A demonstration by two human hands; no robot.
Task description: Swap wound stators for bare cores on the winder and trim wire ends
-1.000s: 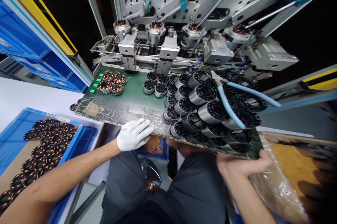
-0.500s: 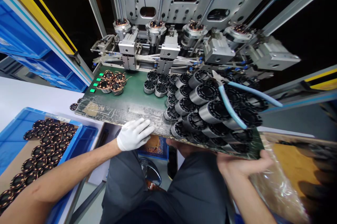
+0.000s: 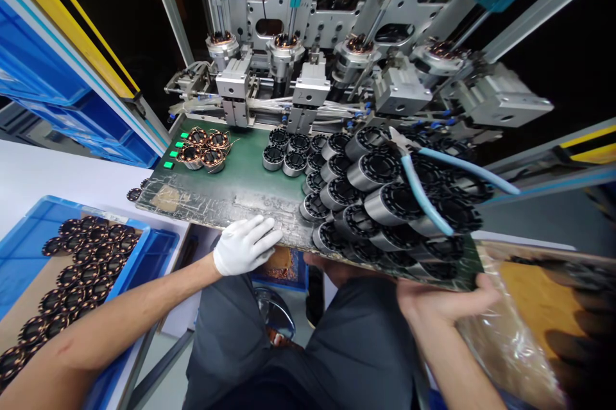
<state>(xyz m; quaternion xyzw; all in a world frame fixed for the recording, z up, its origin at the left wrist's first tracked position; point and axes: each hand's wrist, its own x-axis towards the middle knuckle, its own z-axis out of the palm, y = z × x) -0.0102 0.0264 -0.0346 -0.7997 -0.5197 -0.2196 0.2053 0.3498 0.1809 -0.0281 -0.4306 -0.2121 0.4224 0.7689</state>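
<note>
My left hand [image 3: 247, 245], in a white glove, lies flat on the worn front edge of the green worktop [image 3: 250, 188], fingers stretched out and holding nothing. At the right front edge is my bare right hand [image 3: 440, 301], against the board's underside with its thumb spread outward; most of its fingers are hidden beneath. Just above it stand stacked, unwound stator cores [image 3: 378, 169], grey with black slotted ends. Pliers [image 3: 426, 195] with light blue handles lie open on top of the stack. Several copper-wound stators [image 3: 214, 158] sit at the worktop's left, their loose wire ends showing.
Behind the worktop a winding machine [image 3: 308, 86] carries a row of stations holding stators. At left, a blue tray [image 3: 36, 224] contains rows of wound stators. An open box with a plastic liner [image 3: 510, 339] stands at right. Below is a blue bin [image 3: 301, 278] with copper scraps.
The view has tilted slightly, showing more of the machine's striped top bar. Both hands and the parts on the worktop stay where they were.
</note>
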